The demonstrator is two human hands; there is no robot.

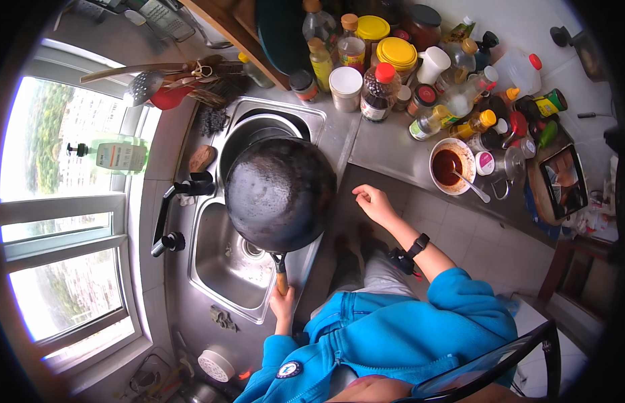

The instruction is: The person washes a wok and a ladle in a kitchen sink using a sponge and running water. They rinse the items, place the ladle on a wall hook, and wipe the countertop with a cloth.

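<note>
My left hand [282, 305] grips the wooden handle [282, 283] of a dark metal wok [280, 196]. The wok is held over the double sink, and its rounded, worn outer side appears to face up towards me. It hides part of a large metal pot [232, 146] in the far basin and part of the near basin [227, 257], where the drain shows. My right hand [375, 201] hangs in the air right of the wok, above the floor, with fingers loosely bent and nothing in them.
A black faucet [191, 186] stands at the sink's window side. Bottles and jars crowd the counter [378, 146] at the back right, near a bowl of red-brown sauce [446, 163] with a spoon. A green soap bottle [121, 156] sits by the window. A cloth [223, 318] lies beside the sink.
</note>
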